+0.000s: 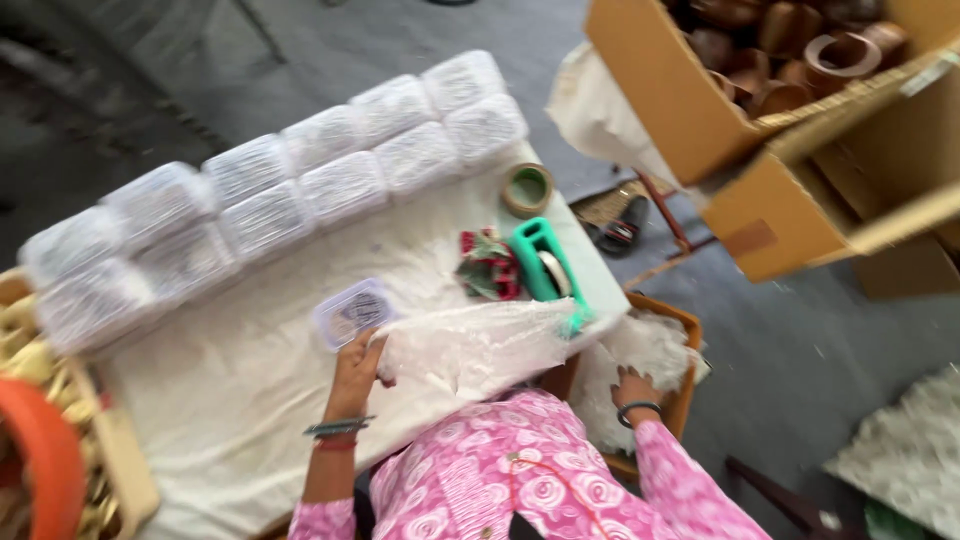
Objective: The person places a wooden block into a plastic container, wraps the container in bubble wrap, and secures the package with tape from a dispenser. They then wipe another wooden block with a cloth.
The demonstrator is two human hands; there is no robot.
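My left hand (357, 372) grips the edge of a clear plastic bag (470, 345) lying on the white cloth-covered table (240, 400), next to a small clear plastic box (352, 311). My right hand (632, 386) reaches down into a brown crate (688, 330) beside the table, fingers resting on the white plastic bags (640, 350) heaped in it. I cannot tell if that hand grips anything.
Two rows of filled clear plastic boxes (270, 200) line the table's far side. A tape roll (527, 188), a teal tape dispenser (545, 262) and a red-green bundle (488, 266) lie near the right edge. Cardboard boxes (800, 200) with copper-coloured pieces stand at right.
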